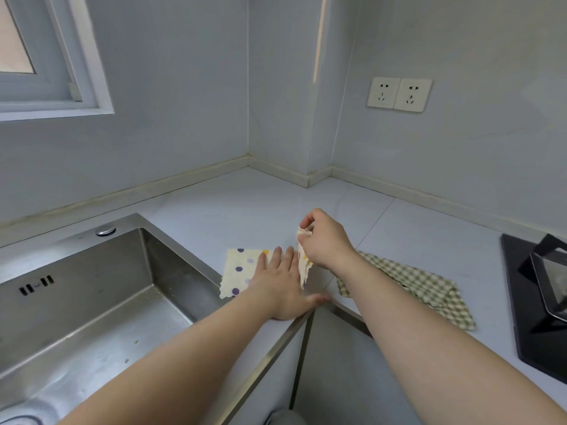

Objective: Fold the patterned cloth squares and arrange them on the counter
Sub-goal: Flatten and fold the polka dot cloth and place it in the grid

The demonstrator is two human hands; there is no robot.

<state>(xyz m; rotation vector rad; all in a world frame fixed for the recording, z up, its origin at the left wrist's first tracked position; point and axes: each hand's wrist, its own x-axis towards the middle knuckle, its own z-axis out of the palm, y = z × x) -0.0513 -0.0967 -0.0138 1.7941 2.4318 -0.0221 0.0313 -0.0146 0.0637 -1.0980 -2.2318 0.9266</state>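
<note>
- Head view: a person's left hand (280, 280) lies flat, fingers straight, pressing a cream polka-dot cloth square (237, 273) onto the pale grey counter (260, 204). A stainless steel sink (92, 286) sits just beside the cloth at its 9 o'clock.
- The right hand (325, 240) pinches the same cloth's lifted edge at its 3 o'clock side. A green checked cloth (429, 286) lies on the counter farther toward 3 o'clock.

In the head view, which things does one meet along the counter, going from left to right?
steel sink → dotted cloth → checked cloth → black cooktop
</note>
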